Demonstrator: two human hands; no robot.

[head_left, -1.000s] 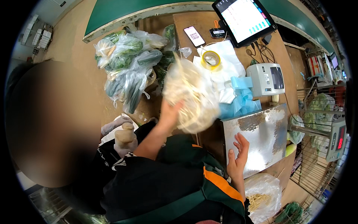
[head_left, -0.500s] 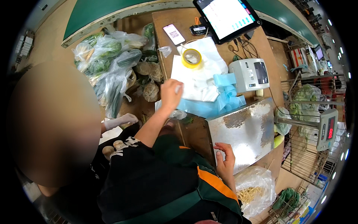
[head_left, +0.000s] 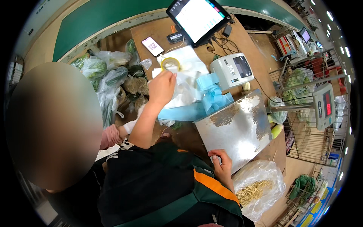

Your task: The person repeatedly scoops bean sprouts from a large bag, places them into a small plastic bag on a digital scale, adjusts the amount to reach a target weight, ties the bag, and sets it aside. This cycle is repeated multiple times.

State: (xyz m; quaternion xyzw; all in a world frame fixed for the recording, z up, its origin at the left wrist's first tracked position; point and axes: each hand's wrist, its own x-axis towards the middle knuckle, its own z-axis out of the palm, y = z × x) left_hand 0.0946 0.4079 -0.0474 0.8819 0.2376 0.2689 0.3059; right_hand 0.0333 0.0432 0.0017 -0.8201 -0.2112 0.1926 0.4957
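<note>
1. Holding the left hand (head_left: 162, 87) beyond and left of a flat silver metal plate with brown worn patches (head_left: 236, 132), with fingers curled closed over thin white plastic bags (head_left: 185, 90); cannot tell whether pinching any film.
2. Holding the right hand (head_left: 222, 164) at the plate's near left edge, with fingers loosely bent and nothing visible in the grasp; cannot tell whether touching the metal.
3. Spread beyond and left of the plate, on a brown wooden table (head_left: 245, 49): those bags.
4. Crumpled between bags and plate: glossy light-blue plastic strips (head_left: 213, 92).
5. Set beyond the plate: a boxy white printer (head_left: 227, 72).
6. Lying on the plate's near side: a clear plastic bag of straw-coloured strands (head_left: 274, 181).
</note>
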